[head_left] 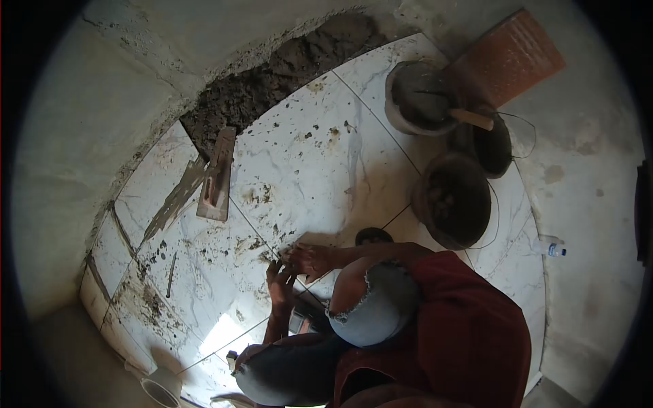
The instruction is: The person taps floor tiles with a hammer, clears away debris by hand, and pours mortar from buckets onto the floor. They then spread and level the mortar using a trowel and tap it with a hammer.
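My right hand and my left hand are close together, low over the white marbled floor tiles, near a joint line. The fingers of both hands are bent inward and seem to pinch something small, too dark and small to name. A dark round object lies beside my right forearm. Near my left forearm, between my knees, is a dark boxy item, partly hidden. A flat plastering trowel rests on the tiles farther out, and a thin rod lies left of my hands.
Dark wet mortar fills an untiled strip along the wall. At right stand a mortar bucket with a wooden handle sticking out, and two dark buckets. An orange board, bottle and white dipper lie around.
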`<state>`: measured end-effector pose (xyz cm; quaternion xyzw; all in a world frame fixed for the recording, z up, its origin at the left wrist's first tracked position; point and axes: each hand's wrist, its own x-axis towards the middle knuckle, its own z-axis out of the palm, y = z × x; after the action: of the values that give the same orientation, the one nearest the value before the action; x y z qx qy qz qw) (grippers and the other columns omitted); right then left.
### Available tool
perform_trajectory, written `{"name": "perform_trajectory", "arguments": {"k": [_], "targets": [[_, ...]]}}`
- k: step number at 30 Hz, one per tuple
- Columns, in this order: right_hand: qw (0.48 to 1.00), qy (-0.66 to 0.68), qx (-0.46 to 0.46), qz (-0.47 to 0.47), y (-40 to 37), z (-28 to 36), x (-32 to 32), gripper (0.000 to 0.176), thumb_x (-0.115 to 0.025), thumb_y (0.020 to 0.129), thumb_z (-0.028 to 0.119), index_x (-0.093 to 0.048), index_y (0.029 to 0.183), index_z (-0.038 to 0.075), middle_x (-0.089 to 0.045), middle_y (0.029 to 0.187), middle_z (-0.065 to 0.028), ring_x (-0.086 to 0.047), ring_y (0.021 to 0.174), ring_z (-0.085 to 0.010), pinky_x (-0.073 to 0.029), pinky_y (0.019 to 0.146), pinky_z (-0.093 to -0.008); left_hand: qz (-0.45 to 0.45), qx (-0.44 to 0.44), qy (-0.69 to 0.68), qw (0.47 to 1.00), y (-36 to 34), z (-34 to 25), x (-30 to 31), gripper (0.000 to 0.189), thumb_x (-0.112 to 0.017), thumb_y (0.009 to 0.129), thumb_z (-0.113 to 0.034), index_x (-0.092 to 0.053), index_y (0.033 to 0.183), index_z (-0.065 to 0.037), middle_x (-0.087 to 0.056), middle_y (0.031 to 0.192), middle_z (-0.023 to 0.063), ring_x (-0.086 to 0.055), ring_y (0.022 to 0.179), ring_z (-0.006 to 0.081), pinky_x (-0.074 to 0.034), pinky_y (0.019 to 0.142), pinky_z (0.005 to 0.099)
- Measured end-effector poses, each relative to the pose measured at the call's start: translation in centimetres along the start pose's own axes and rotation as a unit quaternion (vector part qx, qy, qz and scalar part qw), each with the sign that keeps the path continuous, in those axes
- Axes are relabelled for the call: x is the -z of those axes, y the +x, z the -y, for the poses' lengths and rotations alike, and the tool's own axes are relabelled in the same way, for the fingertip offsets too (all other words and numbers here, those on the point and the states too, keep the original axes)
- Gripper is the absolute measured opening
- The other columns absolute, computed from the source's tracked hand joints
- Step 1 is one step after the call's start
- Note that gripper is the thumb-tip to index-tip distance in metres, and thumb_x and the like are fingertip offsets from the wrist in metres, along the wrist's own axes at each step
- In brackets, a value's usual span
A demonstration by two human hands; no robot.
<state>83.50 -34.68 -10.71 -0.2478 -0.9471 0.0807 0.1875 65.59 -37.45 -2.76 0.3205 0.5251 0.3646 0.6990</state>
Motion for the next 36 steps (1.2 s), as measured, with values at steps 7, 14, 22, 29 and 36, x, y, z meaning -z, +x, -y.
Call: {"name": "perform_trajectory", "arguments": {"k": [7,14,22,29,36], "targets": [[0.990,0.095,-0.086,0.050,4.0,-2.8,5.7,0.048,-0.065,0.073,0.037,-0.052,0.111,0.012,-0.051,0.100,-0.0135,-0.056,0.091,-0.0295,-0.048,0.069,-0.0419,-0.106,0.127,-0.124,0.978,1.2,-4.4,1.9,0.056,-0.045,0.087,-0.023,-0.026,0.137,-0.005,-0.044,0.130,0.0163,-0.048,0.112,0.0326,-0.039,0.092,0.0456],[0.667,0.599,-0.437,-0.077,1.7,-4.5,17.7,0.058,-0.077,0.064,0.030,-0.051,0.110,0.006,-0.059,0.075,-0.0053,-0.057,0.061,-0.0186,-0.047,0.059,-0.0341,-0.084,0.065,-0.053,0.993,-0.8,-1.8,2.1,0.051,-0.044,0.090,-0.033,-0.037,0.131,-0.003,-0.049,0.125,0.0166,-0.053,0.107,0.0298,-0.042,0.090,0.0404],[0.601,0.321,-0.699,-0.217,-13.0,-2.0,37.1,0.057,-0.075,0.070,0.021,-0.048,0.119,0.008,-0.059,0.099,-0.0094,-0.060,0.081,-0.0161,-0.049,0.067,-0.0303,-0.085,0.027,-0.042,0.995,-1.8,1.2,1.2,0.044,-0.046,0.092,-0.027,-0.042,0.124,0.002,-0.054,0.116,0.0156,-0.057,0.098,0.0262,-0.047,0.083,0.0355],[0.791,0.000,-0.610,-0.044,-10.1,-0.6,35.2,0.057,-0.062,0.079,0.031,-0.045,0.126,0.003,-0.038,0.134,-0.0204,-0.039,0.121,-0.0352,-0.033,0.100,-0.0417,-0.079,-0.080,0.135,0.985,-0.5,1.7,2.0,0.043,-0.051,0.090,-0.021,-0.043,0.126,-0.001,-0.050,0.120,0.0156,-0.049,0.111,0.0244,-0.044,0.089,0.0357],[0.933,0.115,-0.341,0.006,-5.3,-1.8,14.1,0.070,-0.064,0.076,0.040,-0.037,0.133,0.008,-0.025,0.142,-0.0197,-0.028,0.129,-0.0385,-0.026,0.105,-0.0459,-0.117,-0.175,0.386,0.898,1.2,0.1,1.1,0.055,-0.053,0.082,-0.012,-0.035,0.134,-0.005,-0.032,0.138,0.0216,-0.033,0.126,0.0371,-0.028,0.104,0.0420]]}}
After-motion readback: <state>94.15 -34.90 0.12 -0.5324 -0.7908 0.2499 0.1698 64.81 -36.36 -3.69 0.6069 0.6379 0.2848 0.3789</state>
